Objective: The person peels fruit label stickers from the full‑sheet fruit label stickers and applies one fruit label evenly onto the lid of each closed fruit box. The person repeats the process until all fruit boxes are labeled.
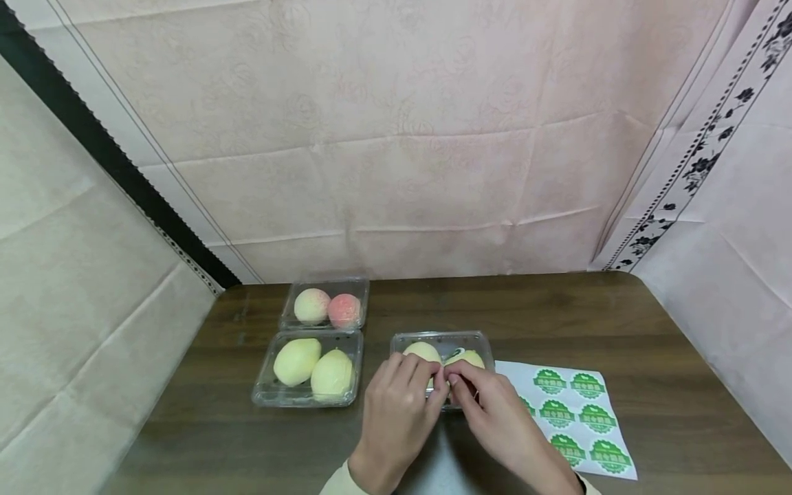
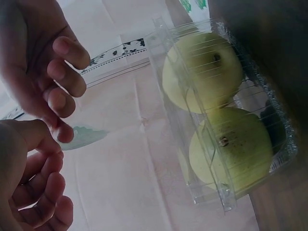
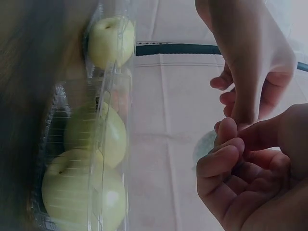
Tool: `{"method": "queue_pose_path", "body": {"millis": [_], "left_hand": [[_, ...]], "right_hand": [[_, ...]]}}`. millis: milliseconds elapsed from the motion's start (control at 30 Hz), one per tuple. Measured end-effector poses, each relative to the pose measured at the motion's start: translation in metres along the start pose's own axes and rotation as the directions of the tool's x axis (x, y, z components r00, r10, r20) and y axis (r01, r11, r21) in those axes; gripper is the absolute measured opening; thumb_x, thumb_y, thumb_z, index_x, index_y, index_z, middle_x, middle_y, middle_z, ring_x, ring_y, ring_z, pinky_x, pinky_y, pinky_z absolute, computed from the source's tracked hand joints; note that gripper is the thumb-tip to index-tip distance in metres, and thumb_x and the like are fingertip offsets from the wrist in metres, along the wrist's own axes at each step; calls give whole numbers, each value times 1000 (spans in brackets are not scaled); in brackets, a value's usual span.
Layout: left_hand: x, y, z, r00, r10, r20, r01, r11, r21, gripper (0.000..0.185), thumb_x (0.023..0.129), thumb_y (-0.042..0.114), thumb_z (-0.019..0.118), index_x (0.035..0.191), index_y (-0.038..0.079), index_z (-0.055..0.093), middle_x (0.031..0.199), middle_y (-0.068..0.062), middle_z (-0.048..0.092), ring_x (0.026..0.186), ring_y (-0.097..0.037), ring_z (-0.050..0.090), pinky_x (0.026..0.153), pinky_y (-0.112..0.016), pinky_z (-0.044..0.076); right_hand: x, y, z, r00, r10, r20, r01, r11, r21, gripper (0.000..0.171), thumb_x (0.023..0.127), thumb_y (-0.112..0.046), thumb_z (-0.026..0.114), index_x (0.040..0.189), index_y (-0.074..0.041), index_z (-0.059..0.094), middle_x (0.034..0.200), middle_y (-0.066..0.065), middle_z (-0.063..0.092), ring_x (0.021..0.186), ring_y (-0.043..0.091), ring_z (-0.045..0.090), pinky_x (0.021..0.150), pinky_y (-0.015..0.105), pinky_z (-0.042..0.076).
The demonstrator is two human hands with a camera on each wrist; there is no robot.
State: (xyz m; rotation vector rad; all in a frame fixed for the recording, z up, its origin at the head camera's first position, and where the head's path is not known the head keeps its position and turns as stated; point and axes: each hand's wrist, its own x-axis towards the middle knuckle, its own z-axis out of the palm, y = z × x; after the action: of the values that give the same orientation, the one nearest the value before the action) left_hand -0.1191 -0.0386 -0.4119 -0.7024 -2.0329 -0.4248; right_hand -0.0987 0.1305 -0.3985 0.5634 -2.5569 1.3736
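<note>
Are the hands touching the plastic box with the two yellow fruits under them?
Apart. In the left wrist view, both hands pinch a green sticker, with a clear gap to the plastic box.

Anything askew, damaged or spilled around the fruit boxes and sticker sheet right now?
Nothing stands out. Three closed clear boxes sit flat on the wooden table, fruit inside, none spilled. The sticker sheet lies flat, slightly angled. Left hand and right hand pinch one green sticker between them above the near box.
</note>
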Motion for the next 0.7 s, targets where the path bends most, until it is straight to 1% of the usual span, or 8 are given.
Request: {"method": "queue_pose_path", "body": {"millis": [33,133,233,333,433,567,700], "left_hand": [[0,1,1,1000,6,-1,-6,1000,8,6,86,10,74,80,10,73,77,1,68,67,-16,57,58,-25,47],[1,1,3,1000,23,4,-23,999,36,23,99,14,61,81,9,74,77,0,68,68,-16,57,59,-25,47],[2,2,3,999,36,21,-37,998,49,35,106,18,50,85,9,76,80,0,69,70,-17,58,60,-26,48],[1,3,4,997,42,58,-45,998,42,33,107,19,51,90,9,78,83,0,69,72,-16,59,62,-26,49],[-1,4,5,996,55,76,-57,998,29,34,107,19,50,95,9,80,86,0,69,72,-15,60,62,-25,50],[-4,6,9,994,94,60,-96,995,34,37,107,17,46,102,5,81,88,-1,70,71,-15,61,59,-25,50],[-6,11,12,987,150,51,-153,986,60,37,104,13,45,105,3,80,89,-3,70,70,-16,60,58,-25,49]], "right_hand": [[0,0,0,1000,5,2,-5,1000,-4,17,106,-6,61,104,-18,73,79,-12,58,72,0,52,63,23,48],[2,1,1,1000,27,-2,-27,999,-18,16,106,-6,62,103,-18,73,78,-12,58,72,1,52,64,23,48],[3,0,0,998,64,-14,-64,997,-34,17,106,-7,63,102,-20,74,79,-12,59,73,1,52,66,23,48],[3,0,0,995,88,-35,-90,994,-63,19,104,-5,65,100,-22,72,80,-14,59,73,2,53,66,24,47],[4,2,1,995,72,-63,-79,990,-116,20,103,-3,66,100,-22,71,83,-15,61,74,2,54,67,25,48],[6,5,2,995,33,-90,-49,983,-179,21,101,-1,67,99,-22,70,84,-15,61,75,2,54,67,26,49],[5,10,0,994,19,-103,-37,984,-172,21,103,-3,65,97,-22,68,79,-17,57,72,0,51,63,24,46]]}}
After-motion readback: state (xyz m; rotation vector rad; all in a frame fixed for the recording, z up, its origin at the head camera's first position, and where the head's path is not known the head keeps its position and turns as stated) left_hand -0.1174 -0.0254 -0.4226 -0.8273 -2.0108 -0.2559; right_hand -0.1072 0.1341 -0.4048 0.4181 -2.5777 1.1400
